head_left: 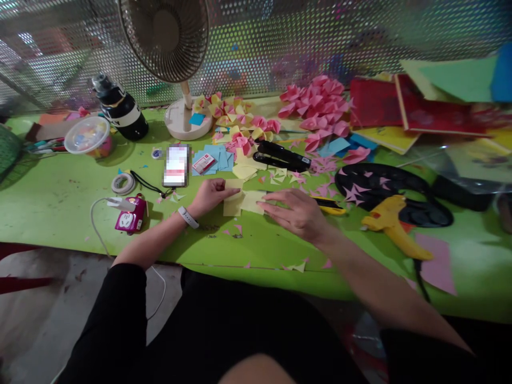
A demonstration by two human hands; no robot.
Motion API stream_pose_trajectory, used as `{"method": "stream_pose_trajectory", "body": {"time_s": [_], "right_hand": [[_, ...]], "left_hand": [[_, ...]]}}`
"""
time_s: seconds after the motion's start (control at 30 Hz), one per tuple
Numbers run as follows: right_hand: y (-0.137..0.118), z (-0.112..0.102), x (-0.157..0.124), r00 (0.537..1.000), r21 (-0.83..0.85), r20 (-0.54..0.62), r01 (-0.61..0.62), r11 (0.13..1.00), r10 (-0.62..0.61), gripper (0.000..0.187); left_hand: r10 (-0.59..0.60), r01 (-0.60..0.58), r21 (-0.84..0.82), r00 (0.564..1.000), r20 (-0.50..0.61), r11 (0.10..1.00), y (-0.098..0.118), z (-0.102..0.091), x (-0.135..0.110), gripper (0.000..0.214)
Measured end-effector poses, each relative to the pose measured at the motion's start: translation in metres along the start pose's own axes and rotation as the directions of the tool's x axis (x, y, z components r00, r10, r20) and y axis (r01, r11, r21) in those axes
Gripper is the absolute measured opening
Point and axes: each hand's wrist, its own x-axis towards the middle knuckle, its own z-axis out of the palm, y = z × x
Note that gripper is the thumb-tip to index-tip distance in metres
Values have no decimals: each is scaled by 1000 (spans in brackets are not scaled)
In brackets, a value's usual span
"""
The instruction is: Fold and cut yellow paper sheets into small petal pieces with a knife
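Two pale yellow paper squares meet in front of me on the green table. The left yellow paper [232, 207] lies under the thumb of my left hand [210, 200], whose other fingers are curled. My right hand [298, 213] grips the right edge of the other yellow paper [252, 202] between thumb and fingers. The inner edges of the papers touch or overlap; I cannot tell which. Just beyond my hands are a black stapler [282, 156] and yellow paper scraps [276, 176]. Beside my right hand lies a yellow-and-black cutter [330, 205], partly hidden.
At the right, a yellow glue gun [390, 224] rests near a black tray [424, 205]. Folded pink paper pieces [320, 109] pile up at the back. A fan [186, 114], a bottle [126, 114], a phone [176, 165] and a purple power adapter [132, 216] stand or lie leftward.
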Motion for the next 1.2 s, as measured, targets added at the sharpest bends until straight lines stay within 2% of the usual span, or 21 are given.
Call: {"method": "stream_pose_trajectory", "body": {"time_s": [0.07, 0.13, 0.2, 0.23, 0.27, 0.3, 0.33, 0.37, 0.43, 0.47, 0.57, 0.63, 0.73, 0.8, 0.9, 1.07, 1.2], "right_hand": [[2, -1, 1, 998, -2, -46, -52, 999, 52, 23], [2, -3, 2, 993, -12, -102, -60, 998, 58, 22], [0, -5, 3, 983, -51, -182, -31, 998, 21, 22], [-2, -6, 3, 976, -79, -217, -6, 997, -12, 23], [-5, -8, 4, 968, -105, -244, 31, 994, -56, 26], [-9, -10, 4, 960, -124, -259, 77, 989, -107, 29], [-12, -12, 5, 952, -129, -264, 127, 983, -157, 33], [-16, -14, 5, 944, -122, -259, 177, 977, -203, 37], [-22, -15, 7, 941, -77, -228, 239, 968, -251, 39], [-24, -15, 7, 947, -45, -207, 241, 970, -245, 36], [-30, -7, 9, 972, 76, -196, 148, 986, -131, 20], [-31, 0, 9, 975, 180, -215, -15, 984, 54, 8], [-33, 6, 10, 930, 314, -163, -267, 911, 329, 15], [-34, 7, 11, 904, 368, -115, -346, 863, 412, 20], [-33, 6, 11, 888, 415, -64, -390, 822, 455, 21], [-30, 7, 9, 883, 449, -10, -416, 791, 470, 20], [-29, 6, 9, 891, 445, 11, -410, 796, 454, 19]], "left_hand": [[160, -132, 306, 985, -67, 943, 0, -5, 1, 37], [345, -237, 517, 931, -122, 822, 6, -7, -1, 42], [474, -313, 578, 868, -147, 753, 15, -6, -6, 47], [484, -340, 541, 863, -144, 769, 20, -5, -10, 46], [449, -352, 449, 884, -128, 821, 26, -3, -13, 48], [359, -323, 309, 931, -68, 895, 31, -1, -17, 54], [230, -231, 139, 973, 29, 963, 35, 1, -21, 62], [103, -100, -22, 985, 138, 995, 38, 3, -24, 67], [-35, 114, -261, 957, 289, 958, 41, 9, -28, 64], [-56, 168, -348, 950, 309, 922, 41, 12, -29, 59], [-60, 182, -523, 968, 242, 833, 36, 21, -30, 51], [-87, 203, -583, 971, 222, 787, 32, 27, -32, 53], [-142, 264, -659, 962, 233, 705, 29, 34, -36, 56], [-163, 303, -702, 952, 261, 645, 29, 37, -39, 57], [-142, 319, -705, 944, 299, 633, 30, 39, -44, 58], [-88, 270, -575, 942, 324, 772, 26, 40, -47, 63], [-75, 249, -534, 942, 326, 808, 23, 39, -46, 66]]}}
